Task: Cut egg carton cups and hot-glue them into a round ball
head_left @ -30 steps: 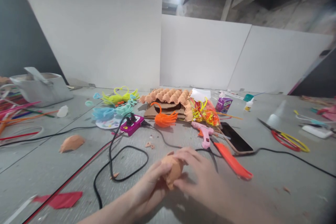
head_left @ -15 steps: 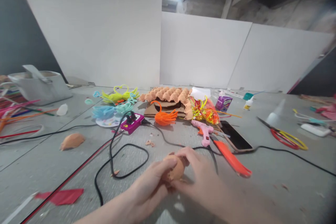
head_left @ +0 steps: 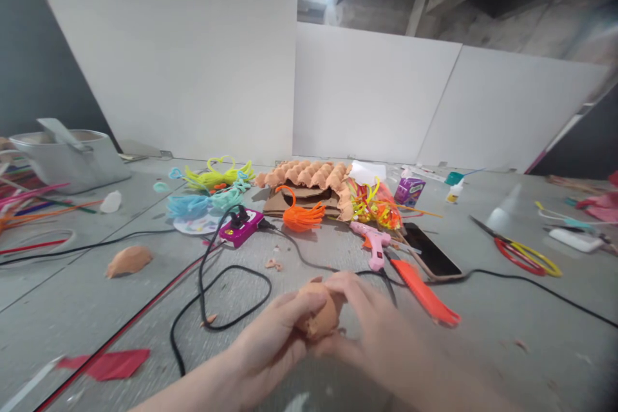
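Observation:
Between my hands is a rounded, orange-tan egg carton piece (head_left: 318, 317) with torn edges. My left hand (head_left: 277, 335) grips it from the left, thumb laid across its top. On its right side, my right hand (head_left: 369, 318) holds the rim with fingers and thumb; motion blurs this hand a little. The undersides of the fingers are hidden. A similar egg carton piece (head_left: 129, 261) lies on the floor to the left. Small torn scraps (head_left: 273, 264) lie just beyond my hands.
Beyond stand an egg tray structure (head_left: 309, 174), an orange pipe-cleaner bundle (head_left: 303, 215) and a purple power strip (head_left: 241, 227) with looping cables. To the right lie a pink glue gun (head_left: 374, 243), an orange cutter (head_left: 425, 293), a phone (head_left: 432, 251) and scissors (head_left: 521, 254). A metal watering can (head_left: 77, 161) stands left.
The egg carton piece has turned slightly in my hands, showing more of its lower torn edge. My right fingers have shifted a little. The whole view has moved slightly.

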{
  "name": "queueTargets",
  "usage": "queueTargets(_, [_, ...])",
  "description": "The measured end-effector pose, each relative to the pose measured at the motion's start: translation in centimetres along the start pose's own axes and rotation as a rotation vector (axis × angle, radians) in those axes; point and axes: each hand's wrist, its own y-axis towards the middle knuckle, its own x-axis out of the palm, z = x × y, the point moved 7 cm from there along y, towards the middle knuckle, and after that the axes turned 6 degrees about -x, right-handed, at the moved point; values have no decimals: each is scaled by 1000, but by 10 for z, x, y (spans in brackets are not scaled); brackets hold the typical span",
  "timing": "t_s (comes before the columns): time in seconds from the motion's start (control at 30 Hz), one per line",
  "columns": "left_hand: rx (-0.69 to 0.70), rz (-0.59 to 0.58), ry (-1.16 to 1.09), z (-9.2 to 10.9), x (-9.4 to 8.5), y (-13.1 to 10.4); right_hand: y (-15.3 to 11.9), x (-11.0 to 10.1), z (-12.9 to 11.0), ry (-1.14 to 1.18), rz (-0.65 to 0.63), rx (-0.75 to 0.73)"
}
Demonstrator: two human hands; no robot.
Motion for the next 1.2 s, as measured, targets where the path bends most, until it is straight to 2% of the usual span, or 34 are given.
queueTargets(0.1, [-17, -22, -71, 4, 3, -1, 2, -7, 5, 100, -35, -31])
queueTargets(0.27, [-61, -76, -171, 5, 6, -1, 3, -17, 18, 94, 63, -53])
queueTargets(0.47, [-72, -118, -213, 2, 10, 1, 2, -19, 4, 86, 137, -177])
queueTargets(0.73, [-82, -146, -233, 0, 10, 1, 2, -21, -2, 38, 166, -162])
queueTargets(0.93, [-148, -197, -193, -2, 14, -3, 0, -30, 0, -57, 278, -136])
queueTargets(1.1, [-50, -131, -213, 3, 11, 1, 2, -28, 7, -115, 272, -112])
queueTargets(1.2, [3, -64, -163, 6, 5, 5, 5, -23, 9, -99, 218, -121])
